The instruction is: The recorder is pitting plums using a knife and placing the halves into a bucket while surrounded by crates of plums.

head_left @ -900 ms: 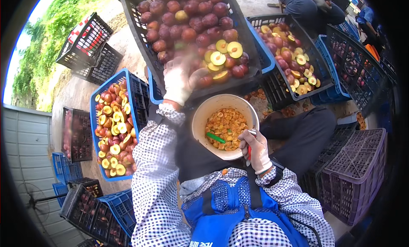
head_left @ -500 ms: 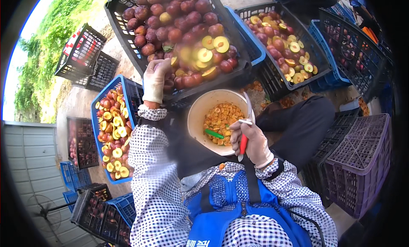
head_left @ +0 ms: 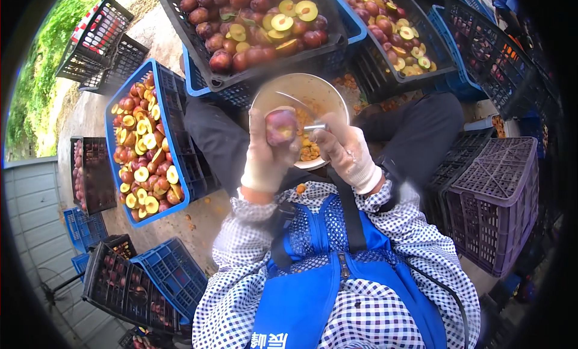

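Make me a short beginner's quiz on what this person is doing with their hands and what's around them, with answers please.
1. Multiple choice: what does the left hand hold?
A) a bucket
B) a plum
C) a cloth

2. True or false: the right hand is empty.

3. Fill in the colour: the cut plums in the blue crate beside the left leg show ____ flesh.

Key:
1. B.
2. False; the right hand grips a knife.
3. Yellow.
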The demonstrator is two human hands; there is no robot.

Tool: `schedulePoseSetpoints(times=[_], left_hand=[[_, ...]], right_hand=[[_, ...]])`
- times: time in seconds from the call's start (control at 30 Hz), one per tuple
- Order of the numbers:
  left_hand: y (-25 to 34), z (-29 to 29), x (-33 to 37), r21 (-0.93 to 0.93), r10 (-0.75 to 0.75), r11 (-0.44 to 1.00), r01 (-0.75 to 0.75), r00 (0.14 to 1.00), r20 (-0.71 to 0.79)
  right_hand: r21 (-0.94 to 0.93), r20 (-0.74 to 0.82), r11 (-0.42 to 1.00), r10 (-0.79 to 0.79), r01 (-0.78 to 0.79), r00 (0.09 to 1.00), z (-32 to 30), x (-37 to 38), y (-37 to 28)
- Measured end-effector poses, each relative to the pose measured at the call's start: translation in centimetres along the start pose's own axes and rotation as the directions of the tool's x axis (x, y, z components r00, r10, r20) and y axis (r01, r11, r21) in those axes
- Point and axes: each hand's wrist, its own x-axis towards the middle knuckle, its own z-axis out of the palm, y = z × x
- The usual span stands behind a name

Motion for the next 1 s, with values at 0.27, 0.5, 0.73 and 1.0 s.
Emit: schedulePoseSetpoints(times=[0.27,0.5,0.73,1.0], left_hand=[[-1.3,2.1,-2.0,0.307,0.131,0.948,-0.079,0.979,-0.154],[-1.7,-0.2,-1.7,0.464,0.169,0.884,-0.059,0.965,-0.199],[-3.3,-3.3,0.0,0.448,0.192,0.894,-0.037,0.932,-0.307],[-4.7,-5.2,1.9,0.396,0.019,0.913,0.100,0.958,-0.285]], right_hand=[[-0.482,-0.070,0.839,-0.322,0.251,0.944,2.4,-0.5,-0.2],[-0.542,0.013,0.822,-0.203,0.177,0.979,3.5,-1.4,1.0],[-0.785,0.293,0.392,-0.448,0.479,0.845,7.2,-2.3,10.8],[-0.579,0.022,0.815,0.055,-0.033,0.998,5.8,-2.5,8.1]])
